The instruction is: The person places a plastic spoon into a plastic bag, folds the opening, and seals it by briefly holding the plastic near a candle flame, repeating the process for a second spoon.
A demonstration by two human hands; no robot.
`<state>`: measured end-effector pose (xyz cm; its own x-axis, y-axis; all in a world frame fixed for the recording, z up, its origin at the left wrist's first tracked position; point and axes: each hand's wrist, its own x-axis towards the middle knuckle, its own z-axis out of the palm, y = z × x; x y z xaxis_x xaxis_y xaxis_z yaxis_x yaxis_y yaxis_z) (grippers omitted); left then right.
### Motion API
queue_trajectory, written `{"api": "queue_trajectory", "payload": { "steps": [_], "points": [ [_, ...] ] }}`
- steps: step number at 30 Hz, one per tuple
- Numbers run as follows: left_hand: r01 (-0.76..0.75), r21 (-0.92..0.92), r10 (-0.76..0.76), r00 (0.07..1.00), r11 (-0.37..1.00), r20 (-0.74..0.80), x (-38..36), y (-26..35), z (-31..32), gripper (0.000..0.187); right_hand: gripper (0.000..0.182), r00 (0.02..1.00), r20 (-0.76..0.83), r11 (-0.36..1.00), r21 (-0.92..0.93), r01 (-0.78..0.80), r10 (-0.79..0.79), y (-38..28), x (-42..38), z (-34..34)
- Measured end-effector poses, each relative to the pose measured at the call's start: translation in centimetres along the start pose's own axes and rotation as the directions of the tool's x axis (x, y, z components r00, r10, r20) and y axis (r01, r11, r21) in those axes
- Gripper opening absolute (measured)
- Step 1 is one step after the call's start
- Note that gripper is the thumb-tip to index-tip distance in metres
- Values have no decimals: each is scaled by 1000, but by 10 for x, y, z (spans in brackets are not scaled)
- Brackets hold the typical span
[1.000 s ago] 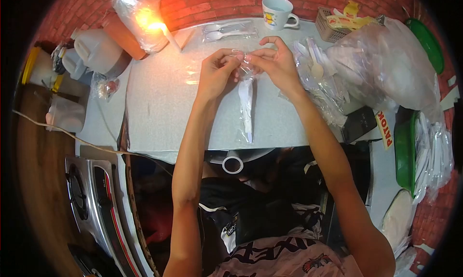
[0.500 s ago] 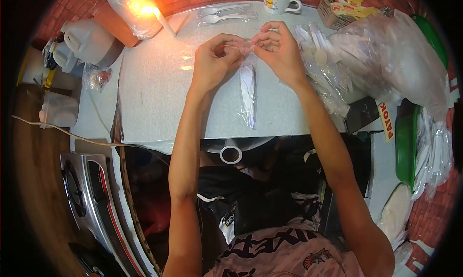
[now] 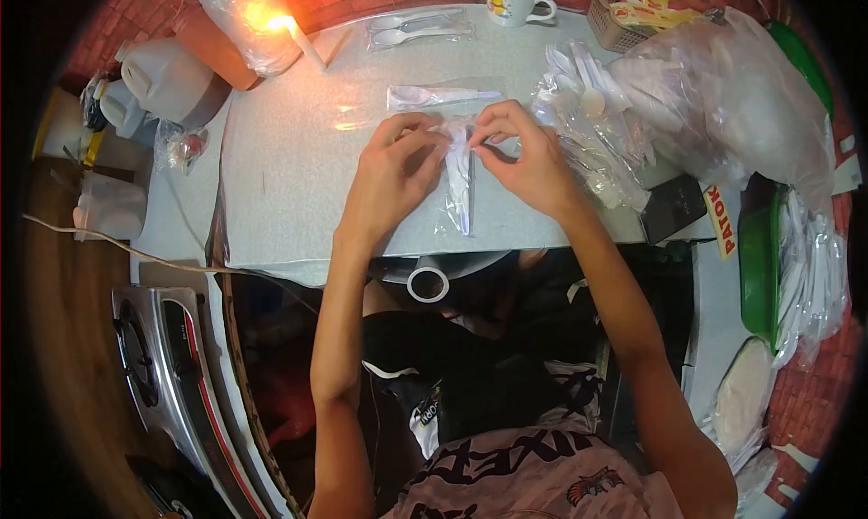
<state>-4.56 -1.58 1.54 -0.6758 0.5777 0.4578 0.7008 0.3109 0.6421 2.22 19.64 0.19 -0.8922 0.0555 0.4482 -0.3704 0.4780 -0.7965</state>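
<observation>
A clear plastic packet with white cutlery (image 3: 459,180) lies lengthwise on the grey-white table, its upper end between my hands. My left hand (image 3: 402,162) pinches the packet's left upper edge with thumb and fingertips. At the right upper edge, the fingertips of my right hand (image 3: 524,153) are pressed together on the same packet. Just beyond my fingers, a second packet with a spoon (image 3: 438,96) lies crosswise. Farther back, more wrapped cutlery (image 3: 420,33) lies flat.
A lit candle (image 3: 307,47) stands at the back left near plastic jugs (image 3: 172,80). At the back are a mug (image 3: 515,2) and a basket (image 3: 615,29). A pile of wrapped cutlery (image 3: 592,112) and a large plastic bag (image 3: 723,103) lie right. A stove (image 3: 163,365) is lower left.
Both hands have come down toward me, from above the packet to its upper end. A crosswise packet now shows on the table beyond them.
</observation>
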Motion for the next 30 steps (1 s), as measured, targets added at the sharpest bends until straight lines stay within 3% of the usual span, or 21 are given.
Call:
{"api": "queue_trajectory", "payload": {
  "steps": [7, 11, 13, 14, 16, 17, 19, 20, 23, 25, 30],
  "points": [
    [-49, 5, 49, 998, 999, -38, -5, -6, 9, 21, 25, 988, -144, 998, 32, 60, -55, 1, -1, 6],
    [-65, -44, 63, 998, 997, -31, 1, -11, 10, 21, 25, 993, -122, 997, 76, 6, 4, 6, 2, 11],
    [307, -428, -347, 938, 850, -17, 7, -9, 14, 22, 27, 994, -109, 993, 122, -5, 18, 7, 5, 13],
    [309, -429, -351, 936, 849, -19, 14, -8, 14, 22, 27, 994, -104, 993, 122, -6, 19, 7, 7, 14],
    [466, -201, -471, 882, 862, 26, 33, 0, 9, 21, 28, 996, -91, 993, 120, -8, 19, 5, 9, 16],
    [465, -205, -471, 882, 861, 21, 37, -2, 10, 21, 28, 996, -86, 993, 117, -5, 15, 5, 9, 15],
    [387, 33, -388, 921, 922, 32, 43, -6, 15, 20, 29, 994, -92, 994, 97, -45, 54, 8, 9, 14],
    [384, 30, -385, 923, 923, 26, 41, -8, 19, 20, 29, 995, -90, 995, 92, -39, 48, 12, 9, 15],
    [421, -128, -424, 906, 898, 4, 36, -12, 29, 16, 29, 985, -158, 979, 200, -38, 71, 20, 11, 17],
    [342, -265, -379, 919, 902, -104, 30, -8, 32, 13, 31, 961, -226, 938, 338, -79, 162, 24, 13, 18],
    [246, -402, -328, 932, 882, -151, 27, 3, 39, 12, 34, 951, -158, 883, 436, -174, 265, 28, 16, 14]
  ]
}}
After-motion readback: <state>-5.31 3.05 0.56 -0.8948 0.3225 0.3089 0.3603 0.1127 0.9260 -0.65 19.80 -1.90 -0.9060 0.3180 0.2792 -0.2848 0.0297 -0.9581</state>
